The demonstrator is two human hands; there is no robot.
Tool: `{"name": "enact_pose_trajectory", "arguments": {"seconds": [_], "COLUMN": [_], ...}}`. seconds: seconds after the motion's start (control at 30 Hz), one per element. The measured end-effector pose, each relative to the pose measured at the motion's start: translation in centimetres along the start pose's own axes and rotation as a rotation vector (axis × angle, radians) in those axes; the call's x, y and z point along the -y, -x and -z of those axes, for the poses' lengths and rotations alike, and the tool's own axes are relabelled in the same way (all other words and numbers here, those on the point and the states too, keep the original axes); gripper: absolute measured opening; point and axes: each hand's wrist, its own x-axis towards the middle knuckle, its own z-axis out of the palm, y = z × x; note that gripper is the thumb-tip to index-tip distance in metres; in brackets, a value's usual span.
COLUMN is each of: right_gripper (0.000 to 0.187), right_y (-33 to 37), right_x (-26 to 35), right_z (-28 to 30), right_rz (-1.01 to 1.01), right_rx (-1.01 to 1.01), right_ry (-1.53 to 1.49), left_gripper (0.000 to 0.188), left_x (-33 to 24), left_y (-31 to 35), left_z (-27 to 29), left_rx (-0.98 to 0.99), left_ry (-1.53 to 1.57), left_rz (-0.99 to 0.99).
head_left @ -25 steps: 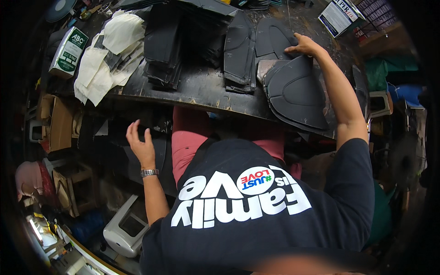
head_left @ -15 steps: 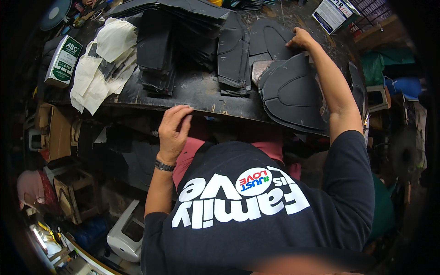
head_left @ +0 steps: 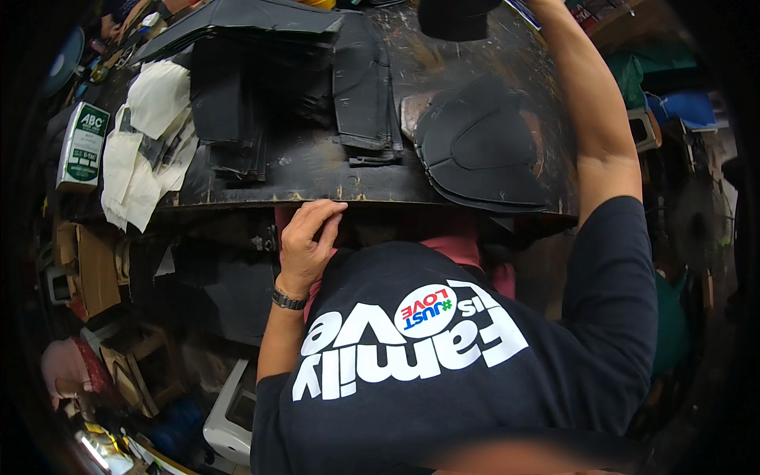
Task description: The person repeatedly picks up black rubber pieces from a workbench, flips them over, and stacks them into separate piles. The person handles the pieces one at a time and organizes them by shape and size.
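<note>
The dark piece (head_left: 457,19) is at the table's far side, cut off by the top of the view and blurred; it looks lifted, though I can't be sure. The right forearm (head_left: 590,99) reaches up beside it, but the right hand is out of sight, so I can't tell whether it grips that piece. The left hand (head_left: 307,241) is at the near edge of the table (head_left: 305,176), fingers bent together, thumb close; whether the tips press or pinch anything, I can't tell.

I'd judge the handling as partway: one piece is apart, while the rounded black pieces (head_left: 479,150), the narrow stack (head_left: 364,87) and the taller stack (head_left: 226,103) lie unheld. How many are finished doesn't show. Farther left are cream sheets (head_left: 154,103) and a green-and-white can (head_left: 83,146).
</note>
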Motion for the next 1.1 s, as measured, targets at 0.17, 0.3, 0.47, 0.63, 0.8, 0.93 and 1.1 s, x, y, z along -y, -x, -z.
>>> {"name": "enact_pose_trajectory", "arguments": {"seconds": [0.17, 0.3, 0.47, 0.63, 0.8, 0.93, 1.1], "right_gripper": [0.009, 0.048, 0.048, 0.063, 0.062, 0.045, 0.03], "right_y": [0.0, 3.7, 12.3, 20.8, 24.8, 24.6, 23.4], "right_x": [7.3, 11.8, 12.5, 15.4, 18.8, 19.8, 19.7], "right_z": [-6.5, -7.4, 2.6, 10.0, 10.3, 9.9, 10.8], "right_rz": [0.55, 0.355, -0.252, -0.827, -0.887, -0.819, -0.792], "right_rx": [0.065, 0.027, 0.236, 0.617, 0.386, 0.043, -0.187], "right_ry": [0.106, -0.071, -0.061, 0.171, 0.037, -0.135, -1.141], "left_gripper": [0.021, 0.027, 0.043, 0.064, 0.072, 0.084, 0.074], "left_x": [-1.9, -3.2, -3.5, -2.8, -2.5, -3.0, -3.5], "left_y": [-2.4, -5.5, -8.6, -9.7, -9.2, -9.0, -9.0], "left_z": [-1.3, -3.0, -6.2, -8.6, -9.6, -9.9, -9.1], "left_rx": [0.119, 0.246, 0.26, 0.273, 0.268, 0.224, 0.162], "left_ry": [0.088, 0.111, 0.022, -0.013, -0.009, -0.055, 0.252], "left_rz": [-0.066, -0.143, -0.221, -0.101, -0.063, -0.097, 0.167]}}
